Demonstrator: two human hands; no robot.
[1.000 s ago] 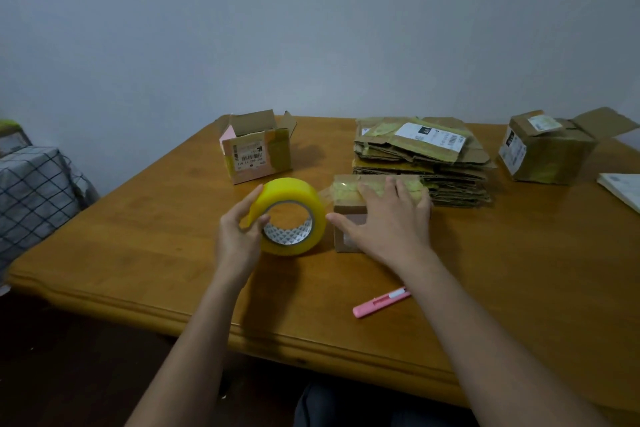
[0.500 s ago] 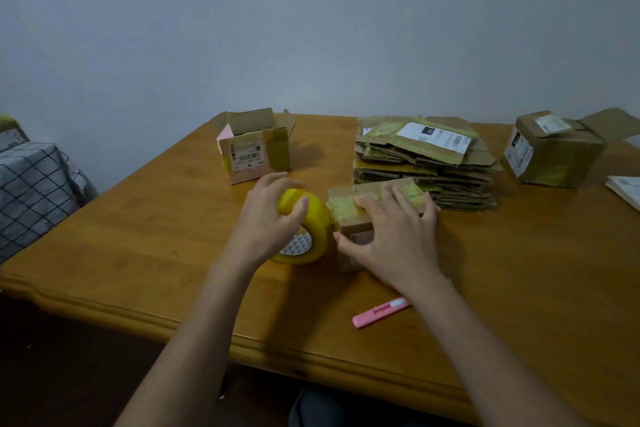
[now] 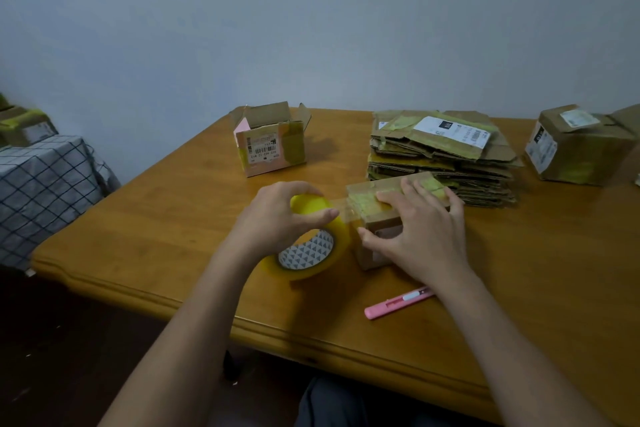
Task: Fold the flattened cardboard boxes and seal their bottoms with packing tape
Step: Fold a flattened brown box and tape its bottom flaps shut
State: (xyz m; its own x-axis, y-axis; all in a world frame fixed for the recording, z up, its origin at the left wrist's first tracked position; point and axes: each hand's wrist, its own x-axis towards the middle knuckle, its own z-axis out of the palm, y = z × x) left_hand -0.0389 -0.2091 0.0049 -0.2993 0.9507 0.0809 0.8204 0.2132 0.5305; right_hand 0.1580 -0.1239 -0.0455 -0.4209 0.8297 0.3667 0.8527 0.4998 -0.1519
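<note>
While left hand (image 3: 277, 218) grips tape roll (image 3: 311, 246), flat right hand (image 3: 419, 232) presses small box (image 3: 377, 218) (just beside).

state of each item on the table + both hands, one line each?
left hand: grips the tape roll
tape roll: on edge, strip drawn onto the small box
small box: folded, right hand pressing its top
right hand: fingers flat on the small box
flattened boxes: stacked
pink-labelled box: folded, top flaps open
right box: folded, flap open
pink cutter: lying untouched

left hand (image 3: 277, 218) grips tape roll (image 3: 313, 243) | right hand (image 3: 420, 232) presses small box (image 3: 374, 218) | table (image 3: 173, 229)
</note>
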